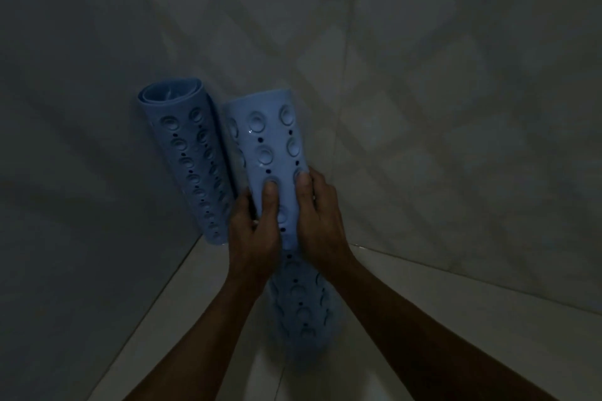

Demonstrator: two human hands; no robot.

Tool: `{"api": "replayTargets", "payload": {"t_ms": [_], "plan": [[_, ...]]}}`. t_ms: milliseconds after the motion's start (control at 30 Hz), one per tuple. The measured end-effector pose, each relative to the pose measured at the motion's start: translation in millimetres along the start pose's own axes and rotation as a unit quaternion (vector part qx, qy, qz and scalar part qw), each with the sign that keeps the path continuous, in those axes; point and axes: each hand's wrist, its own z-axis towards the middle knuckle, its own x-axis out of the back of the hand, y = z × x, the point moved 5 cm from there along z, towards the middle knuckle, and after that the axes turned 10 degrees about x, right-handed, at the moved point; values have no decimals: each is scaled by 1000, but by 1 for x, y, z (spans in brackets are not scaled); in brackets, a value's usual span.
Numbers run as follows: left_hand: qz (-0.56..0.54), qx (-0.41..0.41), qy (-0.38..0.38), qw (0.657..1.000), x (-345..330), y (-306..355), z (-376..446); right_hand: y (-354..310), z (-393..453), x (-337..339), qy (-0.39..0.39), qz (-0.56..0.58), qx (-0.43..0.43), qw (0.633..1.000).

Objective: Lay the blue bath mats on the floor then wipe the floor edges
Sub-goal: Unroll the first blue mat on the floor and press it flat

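Observation:
Two rolled blue bath mats with round suction cups and small holes stand in a tiled corner. The left roll [190, 153] leans against the wall, untouched. Both my hands grip the right roll [267, 140] around its middle: my left hand [255, 228] wraps its left side with the thumb on the front, and my right hand [317, 215] wraps its right side. The glossy floor [423, 319] below shows a reflection of the roll, and the roll's lower end is hidden behind my hands.
Pale tiled walls [439, 91] meet in the corner right behind the rolls. The floor edge [156, 290] runs along the left wall, and another edge runs along the right wall. The room is dim.

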Motion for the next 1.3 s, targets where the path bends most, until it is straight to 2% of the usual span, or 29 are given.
{"api": "replayTargets", "payload": {"t_ms": [133, 267, 400, 500, 633, 833, 967, 1100, 1300], "plan": [[-12, -12, -36, 999, -27, 3, -18, -25, -23, 42, 71, 2, 19, 997], [-24, 19, -95, 995, -66, 9, -43, -50, -48, 94, 130, 34, -31, 990], [-17, 40, -164, 985, -105, 21, -79, -69, -71, 145, 180, 8, -47, 982], [3, 81, -167, 983, -127, 24, -100, -73, -86, 176, 210, -4, -60, 976], [27, 94, -157, 983, -160, 23, -129, -65, -112, 229, 234, -11, -87, 968], [41, 159, -161, 973, -226, -1, -206, -39, -185, 339, 229, 16, -86, 970], [53, 203, -170, 963, -277, -15, -261, -10, -227, 394, 173, 142, -82, 971], [75, 213, -161, 961, -328, -22, -316, 2, -262, 449, 141, 261, -101, 950], [101, 226, -127, 960, -370, -24, -376, 11, -297, 513, 127, 291, -146, 937]]}}
